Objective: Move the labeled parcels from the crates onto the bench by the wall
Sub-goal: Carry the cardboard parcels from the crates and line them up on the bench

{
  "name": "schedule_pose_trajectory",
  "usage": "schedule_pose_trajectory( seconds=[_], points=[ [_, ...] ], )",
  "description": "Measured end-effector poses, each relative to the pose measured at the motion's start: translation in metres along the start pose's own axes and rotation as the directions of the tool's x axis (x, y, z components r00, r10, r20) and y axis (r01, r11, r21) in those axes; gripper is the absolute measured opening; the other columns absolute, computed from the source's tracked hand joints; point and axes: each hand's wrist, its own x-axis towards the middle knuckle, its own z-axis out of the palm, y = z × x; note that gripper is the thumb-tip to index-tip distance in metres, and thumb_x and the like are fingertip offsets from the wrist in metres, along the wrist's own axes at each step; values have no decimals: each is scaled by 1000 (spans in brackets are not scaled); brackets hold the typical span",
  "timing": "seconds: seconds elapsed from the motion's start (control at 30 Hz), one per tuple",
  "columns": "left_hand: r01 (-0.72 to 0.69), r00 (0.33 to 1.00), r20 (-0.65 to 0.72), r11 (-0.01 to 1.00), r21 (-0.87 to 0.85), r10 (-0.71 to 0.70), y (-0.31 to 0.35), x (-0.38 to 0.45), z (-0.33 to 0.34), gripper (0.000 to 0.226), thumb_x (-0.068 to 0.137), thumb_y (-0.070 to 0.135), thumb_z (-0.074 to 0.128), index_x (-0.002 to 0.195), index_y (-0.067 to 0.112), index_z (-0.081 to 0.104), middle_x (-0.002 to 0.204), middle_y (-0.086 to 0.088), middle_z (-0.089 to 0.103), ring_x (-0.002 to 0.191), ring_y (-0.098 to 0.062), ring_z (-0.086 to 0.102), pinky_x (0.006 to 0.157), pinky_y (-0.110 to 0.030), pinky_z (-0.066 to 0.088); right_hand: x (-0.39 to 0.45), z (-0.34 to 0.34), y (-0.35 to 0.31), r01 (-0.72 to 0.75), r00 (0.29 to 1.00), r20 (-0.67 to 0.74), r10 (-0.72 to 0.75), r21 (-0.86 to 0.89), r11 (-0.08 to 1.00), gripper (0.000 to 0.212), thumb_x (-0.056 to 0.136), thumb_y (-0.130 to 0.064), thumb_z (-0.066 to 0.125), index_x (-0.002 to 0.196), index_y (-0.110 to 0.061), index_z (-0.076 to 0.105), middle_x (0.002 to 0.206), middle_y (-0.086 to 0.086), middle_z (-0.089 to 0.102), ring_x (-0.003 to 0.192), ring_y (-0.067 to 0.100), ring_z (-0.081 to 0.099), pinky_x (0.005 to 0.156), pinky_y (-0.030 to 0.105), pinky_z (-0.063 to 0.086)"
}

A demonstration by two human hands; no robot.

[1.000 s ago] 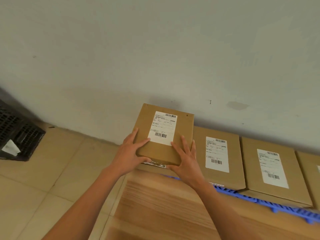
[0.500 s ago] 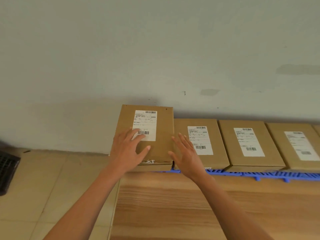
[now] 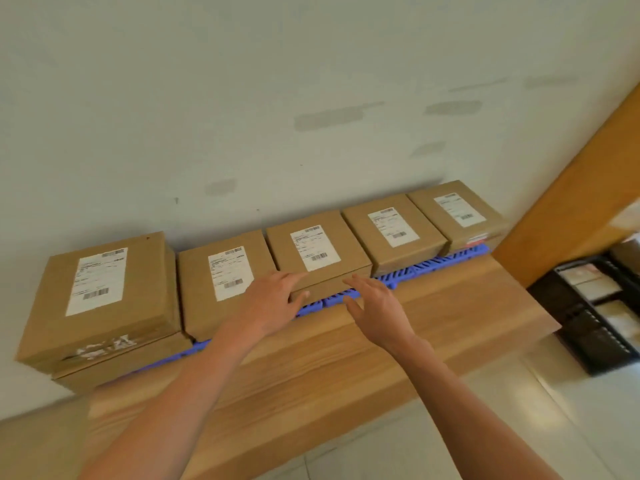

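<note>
Two bare forearms are extended over the wooden bench; the left hand and right hand are held with fingers spread, nothing gripped, just before the middle parcel; five labeled parcels are lined on a blue slatted mat against the wall, the leftmost parcel stacked upon another; a black crate is seen at right.

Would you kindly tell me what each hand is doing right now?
Left hand: open, fingers spread, holding nothing; thumb close to the front edge of the middle parcel, contact unclear.
Right hand: open, fingers spread, holding nothing.
</note>
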Motion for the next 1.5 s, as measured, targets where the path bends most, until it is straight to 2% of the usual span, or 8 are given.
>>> schedule_pose_trajectory(
  seconds=[0.2,0.27,0.4,0.63,0.8,1.03,1.2,1.5],
  points=[
    [-173,979,110,985,18,170,159,38,50,48,102,53,45,148,37,46,149,9,50,130,-17,51,99,-35,45,-89,-93,122,-198,975,-109,195,-15,980,41,101,-29,56,141,-24,55,146,-4,54,134,20,49,109,37,41],
    [-253,959,145,966,47,244,211,51,66,48,103,52,43,148,36,45,151,8,48,133,-17,49,104,-37,44,-119,-120,156,-275,951,-149,270,-8,961,41,101,-31,55,142,-25,54,146,-6,54,133,20,49,108,37,41],
    [-423,887,239,903,80,394,302,78,103,58,103,54,41,156,32,33,158,1,40,144,-21,38,117,-46,34,-173,-162,218,-431,879,-216,424,17,902,43,102,-33,53,145,-27,49,149,-6,51,136,19,47,110,35,38],
    [-646,720,342,763,11,604,436,112,162,59,103,51,43,156,29,32,159,5,40,145,-15,36,119,-40,31,-243,-203,310,-623,732,-282,620,91,777,44,103,-35,52,146,-27,48,151,-4,50,140,20,42,114,38,34],
    [-696,639,407,716,-56,653,503,148,212,57,104,50,44,156,31,32,159,4,39,145,-16,36,117,-40,32,-259,-225,379,-711,649,-280,708,107,695,43,103,-35,52,145,-26,49,148,-5,52,137,19,45,113,37,37],
    [-704,588,449,699,-126,673,593,238,276,56,104,49,44,156,30,34,158,4,41,145,-15,36,117,-40,31,-243,-266,482,-803,537,-240,808,146,577,45,103,-36,52,147,-28,47,152,-6,48,142,18,39,117,38,34],
    [-743,505,504,650,-160,701,661,284,311,55,103,50,45,154,30,37,155,4,44,143,-15,39,118,-42,34,-239,-302,546,-843,448,-245,860,204,497,47,103,-34,52,149,-27,45,154,-5,46,143,19,38,117,38,32],
    [-804,423,504,569,-175,753,779,344,349,54,101,46,51,151,28,42,151,4,49,140,-15,44,115,-45,38,-237,-350,646,-847,399,-244,884,273,457,50,103,-33,53,151,-25,42,154,-3,45,142,20,39,116,39,34]
  ],
)
